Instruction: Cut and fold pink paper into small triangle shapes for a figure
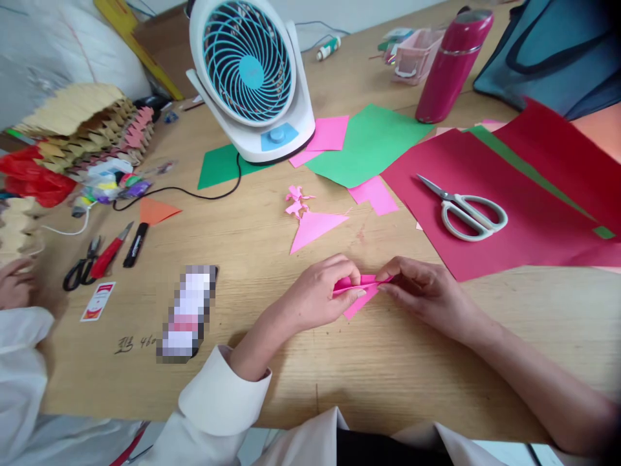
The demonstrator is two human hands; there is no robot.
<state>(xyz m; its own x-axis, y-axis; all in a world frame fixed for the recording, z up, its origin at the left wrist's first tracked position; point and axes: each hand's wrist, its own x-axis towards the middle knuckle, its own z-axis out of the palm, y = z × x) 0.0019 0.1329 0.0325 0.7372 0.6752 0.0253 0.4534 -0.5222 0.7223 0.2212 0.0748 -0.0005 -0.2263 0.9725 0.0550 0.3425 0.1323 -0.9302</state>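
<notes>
A folded piece of bright pink paper (359, 304) is held just above the wooden table near its front edge. My left hand (330, 291) pinches its left side between thumb and fingers. At the right corner of the same paper, my right hand (420, 291) is closed, thumb against fingertips. Behind my hands lie a pink paper triangle (316, 228) and small pink cut pieces (295, 202). White-handled scissors (473, 213) rest on dark red paper (466, 255) to the right.
A white fan (252, 71) stands at the back, its black cord running left. A pink flask (453, 68) is behind the green paper (371, 145). Phone (187, 314), black-handled tool (87, 265) and red knife (110, 254) lie left, near another person's hand (15, 285).
</notes>
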